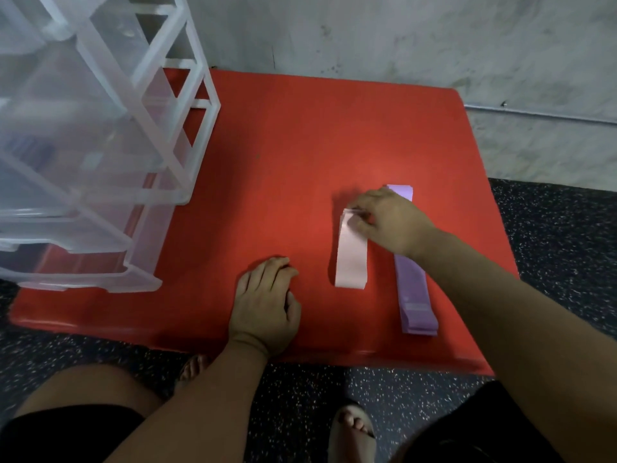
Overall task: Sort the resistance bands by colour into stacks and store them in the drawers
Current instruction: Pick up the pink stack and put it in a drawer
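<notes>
A stack of pale pink bands [351, 259] lies flat on the red mat [283, 155], right of centre. My right hand [387, 220] pinches its far end with fingertips and thumb. Just to the right lies a stack of purple bands [415, 299], longer, running towards the mat's front edge; my right wrist crosses over its middle. My left hand [267, 302] rests on the mat near the front edge, fingers straight and holding nothing. A clear plastic drawer unit [90, 155] stands at the left, with lower drawers pulled out; dim purple shapes show inside one drawer.
A grey wall rises behind the mat. Dark speckled floor surrounds the mat in front and to the right. My knees and feet are at the bottom of the view, close to the mat's front edge.
</notes>
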